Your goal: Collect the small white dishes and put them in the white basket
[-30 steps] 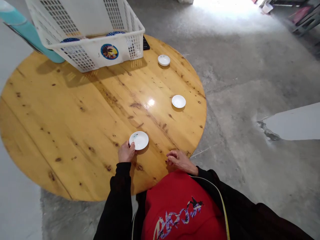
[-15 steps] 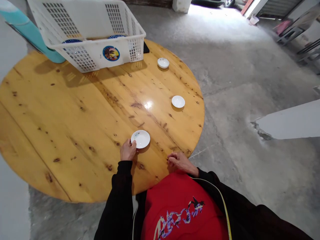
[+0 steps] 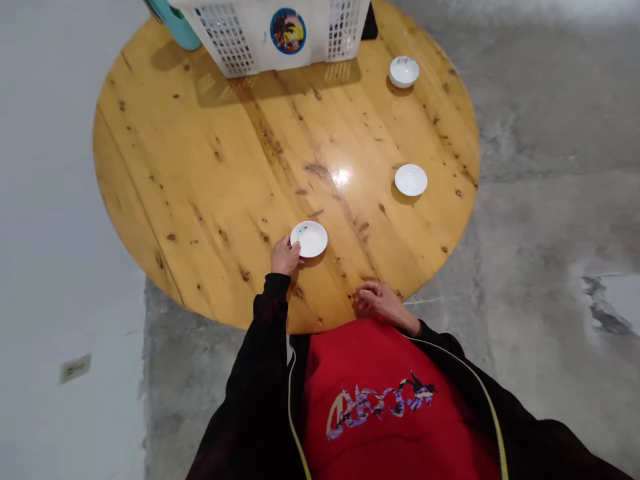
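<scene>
Pinched by its left rim, a small white dish (image 3: 309,239) with a little dark pattern inside is in my left hand (image 3: 286,256), thumb over the edge. The dish is at the table's near side; whether it touches the wood I cannot tell. My right hand (image 3: 379,299) lies by the near edge of the round wooden table (image 3: 225,193), fingers loosely bent and a little apart, with nothing visible in them. To the right stands a small white bowl (image 3: 411,180), and farther back another small white bowl (image 3: 404,71).
At the back of the table is a white plastic basket (image 3: 255,37) with a round palm-tree sticker. A turquoise bottle (image 3: 183,30) stands left of it, and a dark flat object (image 3: 370,25) lies to its right. A white wall (image 3: 60,200) runs along the left.
The camera has tilted down and turned left, so the table sits higher and farther right in view. My left hand still holds the dish; the right hand looks nearly the same.
</scene>
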Available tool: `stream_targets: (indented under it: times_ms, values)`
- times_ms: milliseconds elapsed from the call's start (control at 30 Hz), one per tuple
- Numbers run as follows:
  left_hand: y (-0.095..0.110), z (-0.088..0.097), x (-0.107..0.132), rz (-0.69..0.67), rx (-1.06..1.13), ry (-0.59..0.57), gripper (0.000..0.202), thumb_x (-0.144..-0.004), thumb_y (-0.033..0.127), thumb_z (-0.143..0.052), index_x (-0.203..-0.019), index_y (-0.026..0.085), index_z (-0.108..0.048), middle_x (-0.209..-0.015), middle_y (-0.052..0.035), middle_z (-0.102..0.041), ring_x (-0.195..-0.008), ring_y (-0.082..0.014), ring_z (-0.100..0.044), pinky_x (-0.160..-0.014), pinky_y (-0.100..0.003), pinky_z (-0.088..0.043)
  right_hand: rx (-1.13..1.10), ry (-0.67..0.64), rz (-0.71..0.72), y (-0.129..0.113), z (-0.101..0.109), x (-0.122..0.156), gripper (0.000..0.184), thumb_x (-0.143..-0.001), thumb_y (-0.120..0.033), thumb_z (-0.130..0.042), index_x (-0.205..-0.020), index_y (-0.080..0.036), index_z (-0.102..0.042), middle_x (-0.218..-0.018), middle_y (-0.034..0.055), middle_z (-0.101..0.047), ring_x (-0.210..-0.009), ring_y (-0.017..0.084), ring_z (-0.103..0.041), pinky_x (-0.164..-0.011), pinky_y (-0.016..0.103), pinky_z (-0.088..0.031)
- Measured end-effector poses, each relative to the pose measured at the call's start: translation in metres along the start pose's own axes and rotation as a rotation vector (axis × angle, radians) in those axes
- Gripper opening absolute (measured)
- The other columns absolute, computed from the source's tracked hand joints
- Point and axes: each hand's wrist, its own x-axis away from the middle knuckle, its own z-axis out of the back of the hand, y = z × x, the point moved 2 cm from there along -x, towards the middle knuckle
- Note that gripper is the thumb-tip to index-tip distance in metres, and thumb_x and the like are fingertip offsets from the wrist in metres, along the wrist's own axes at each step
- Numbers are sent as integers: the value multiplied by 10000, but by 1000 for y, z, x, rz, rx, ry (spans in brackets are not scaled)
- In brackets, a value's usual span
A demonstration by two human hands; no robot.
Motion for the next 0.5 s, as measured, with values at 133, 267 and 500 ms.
stream_targets:
  times_ms: [133,267,500]
  values:
    - [6,-31,22,83,121,20,209,-759,270,-638,-884,107,-601,-636,-6,-617,-450,-115,-587,-405,-203,-498,-15,-40,3,1,46,-8,212,-787,-349,-580,-841,-147,-614,-711,33,-672,-569,114,-614,-540,214,-477]
    - [16,-85,52,193,304,15,301,-700,293,-685,-897,77,-619,-615,-1,-613,-448,-107,-581,-386,-188,-481,-19,-100,-33,-2,106,-16,194,-803,-326,-565,-861,-146,-609,-718,36,-673,-563,114,-610,-518,209,-478]
    - [65,-190,59,144,358,72,354,-686,310,-685,-949,82,-618,-634,-1,-621,-487,-101,-599,-425,-177,-486,5,-73,18,-1,222,-18,140,-796,-257,-531,-829,-146,-610,-687,23,-658,-559,114,-602,-533,213,-487]
